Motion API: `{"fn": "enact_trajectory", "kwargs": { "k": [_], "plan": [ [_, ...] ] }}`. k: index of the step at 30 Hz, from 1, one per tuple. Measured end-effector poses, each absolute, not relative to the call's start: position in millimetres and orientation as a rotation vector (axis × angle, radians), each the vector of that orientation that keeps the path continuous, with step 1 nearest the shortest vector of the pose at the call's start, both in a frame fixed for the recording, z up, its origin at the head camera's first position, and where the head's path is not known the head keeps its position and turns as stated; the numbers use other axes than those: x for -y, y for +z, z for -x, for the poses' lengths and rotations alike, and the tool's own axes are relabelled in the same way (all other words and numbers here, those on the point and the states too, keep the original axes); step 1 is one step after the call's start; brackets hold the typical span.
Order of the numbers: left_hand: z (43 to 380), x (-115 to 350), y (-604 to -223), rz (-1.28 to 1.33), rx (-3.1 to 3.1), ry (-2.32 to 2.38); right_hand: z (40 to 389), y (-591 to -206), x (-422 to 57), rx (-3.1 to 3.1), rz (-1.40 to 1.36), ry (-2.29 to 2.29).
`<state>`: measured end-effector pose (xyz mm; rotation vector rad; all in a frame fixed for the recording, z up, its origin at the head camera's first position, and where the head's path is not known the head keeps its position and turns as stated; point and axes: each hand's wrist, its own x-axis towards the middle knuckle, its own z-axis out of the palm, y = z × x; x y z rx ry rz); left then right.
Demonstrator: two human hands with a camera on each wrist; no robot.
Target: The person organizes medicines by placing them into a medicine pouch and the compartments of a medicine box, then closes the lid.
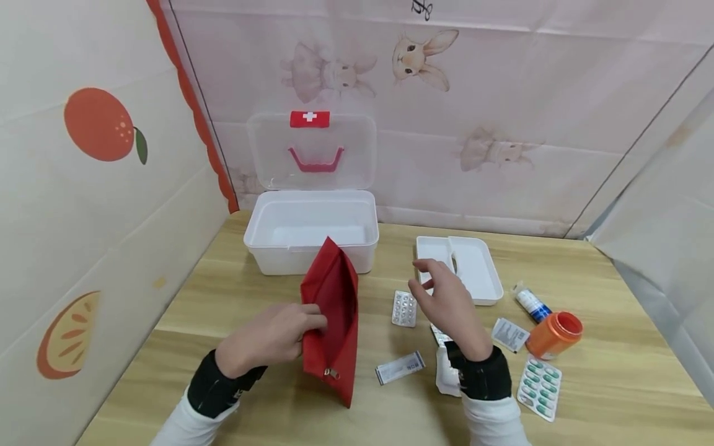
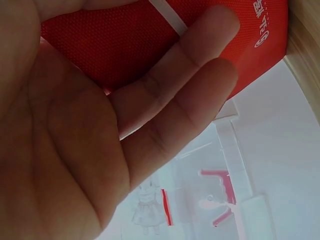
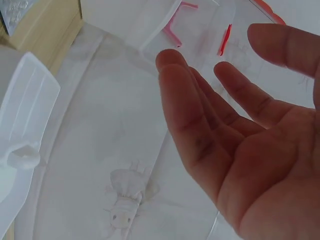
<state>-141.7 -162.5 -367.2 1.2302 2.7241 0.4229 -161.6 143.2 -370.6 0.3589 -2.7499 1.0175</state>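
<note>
A red fabric zip pouch (image 1: 347,365) stands upright with its mouth gaping, a zip pull hanging at its near end. My left hand (image 1: 270,337) pinches the pouch's left edge; in the left wrist view two fingers extend beside the red cloth (image 2: 100,55). My right hand (image 1: 449,303) hovers over the table with its fingers loosely bent and holds nothing, as its palm (image 3: 270,165) confirms. To the left of it lies a small blister pack (image 1: 404,308). Below its wrist are a white packet (image 1: 447,376) and another partly hidden pack.
An open white first-aid box (image 1: 312,263) stands behind the pouch, its clear lid raised. A white divided tray (image 1: 484,272) lies at back right. Rightward are a blue-white tube (image 1: 532,305), orange bottle (image 1: 549,337), sachet (image 1: 510,334) and capsule blister (image 1: 540,388). A narrow sachet (image 1: 400,367) lies centrally.
</note>
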Motion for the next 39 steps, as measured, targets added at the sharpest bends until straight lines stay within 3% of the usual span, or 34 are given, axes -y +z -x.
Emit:
{"fn": "enact_trajectory", "kwargs": {
  "k": [16,27,39],
  "plan": [
    [143,159,-368,-1.181,-2.657,0.510,163,-376,-189,2.923,-0.298,0.898],
    [148,154,-364,-1.155,-2.641,0.511,167,-409,-119,3.205,-0.499,0.421],
    [143,154,-362,-1.200,-2.665,0.505,175,-432,-109,3.057,-0.136,0.260]
  ]
}}
